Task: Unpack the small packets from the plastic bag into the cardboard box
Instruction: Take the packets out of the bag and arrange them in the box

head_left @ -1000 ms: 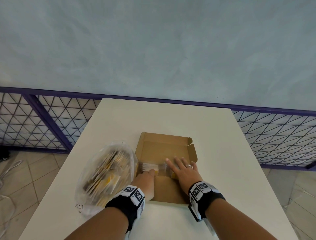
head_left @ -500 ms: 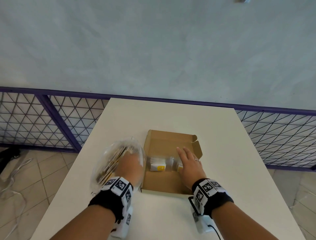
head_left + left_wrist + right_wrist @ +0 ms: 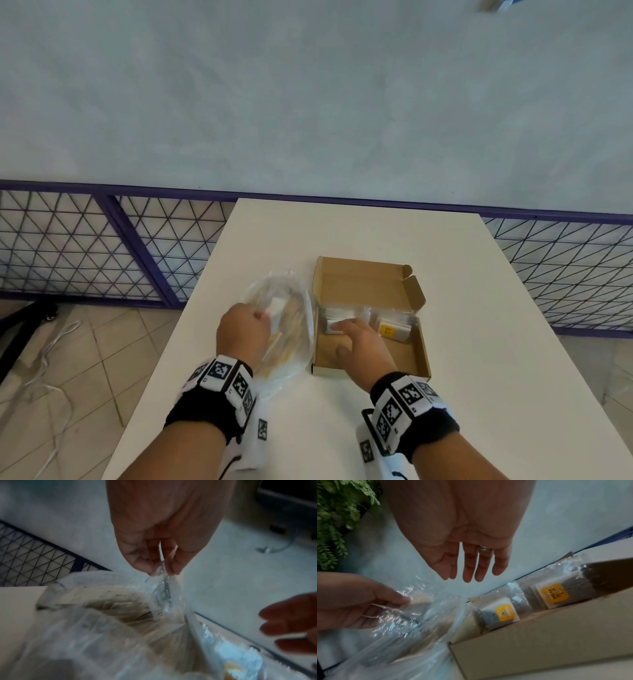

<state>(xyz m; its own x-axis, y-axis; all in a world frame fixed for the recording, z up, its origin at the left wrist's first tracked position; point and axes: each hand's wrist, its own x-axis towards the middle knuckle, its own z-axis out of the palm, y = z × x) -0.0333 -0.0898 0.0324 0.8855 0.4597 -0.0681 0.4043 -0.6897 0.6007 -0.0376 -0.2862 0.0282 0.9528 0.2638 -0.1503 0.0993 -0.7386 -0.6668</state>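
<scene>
Pinching plastic bag [image 3: 291, 329], left hand [image 3: 243, 334] — right hand [image 3: 363, 346] hovers slack-fingered over cardboard box [image 3: 368, 277].

The head view looks steeply down from above at the table [image 3: 359, 240], with the wall filling the upper frame. The left wrist view sits close behind the left hand [image 3: 164, 527], facing the plastic bag [image 3: 96, 628]. The right wrist view looks along the right hand [image 3: 462, 534]; both wrist views share the bag and the cardboard box [image 3: 539, 642].

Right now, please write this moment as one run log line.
left hand: pinches plastic bag | right hand: open over cardboard box | packets in box: two visible
</scene>
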